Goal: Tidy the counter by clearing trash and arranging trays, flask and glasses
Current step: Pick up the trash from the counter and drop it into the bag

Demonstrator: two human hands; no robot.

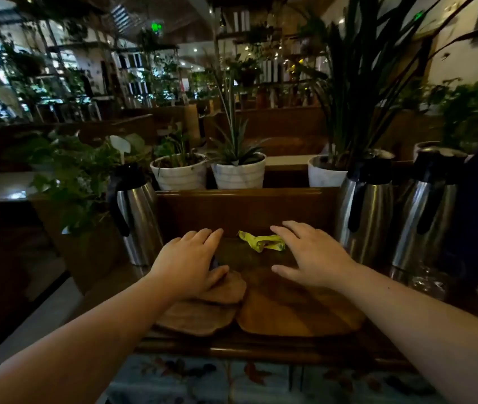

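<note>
Dim café all round, plants on every ledge, and up front a dark wooden counter (pixel 249 349) with a raised back panel. Landmark is the wrapper (pixel 262 242), a crumpled yellow scrap lying just in front of that panel: the trash to clear.

Right hand (pixel 309 255) hovers right beside the wrapper, fingers spread and empty, fingertips nearly on its right end; my read is that it's lining up the pick. Left hand (pixel 192 262), left of the wrapper, is open too, palm down, resting on or just over the trays (pixel 202 313), probably steadying them.

Those wooden trays sit nearer the person than the wrapper, two stacked at the left, a broader tray (pixel 299 313) alongside. One flask (pixel 135 217) stands left of the wrapper, two flasks (pixel 366 211) to its right, parked clear of the work area. Glasses (pixel 427 282) sit further right, dim and hard to count.
</note>
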